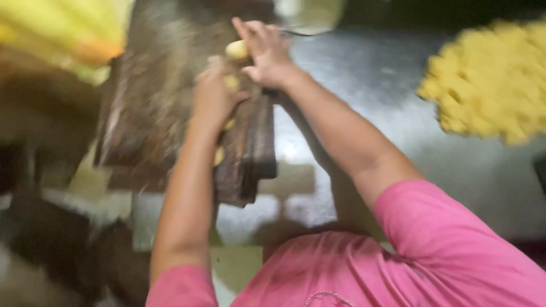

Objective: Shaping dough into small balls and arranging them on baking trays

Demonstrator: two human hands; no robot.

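The picture is blurred by motion. My left hand [213, 94] rests on a dark wooden cutting board [153, 108] with pale yellow pieces [230, 83] under and beside its fingers. My right hand [266, 54] is just beyond it, fingers curled around a small pale yellow lump [236, 50], likely a peeled potato. Another yellow bit [218, 156] lies by my left wrist on the board's edge. Both arms reach out from pink sleeves [432, 239].
A big heap of yellow cut pieces [493, 79] lies on the metal counter [364, 85] at right. A pale bowl or pan [310, 14] stands beyond my right hand. A yellow blurred object [62, 31] fills the top left corner.
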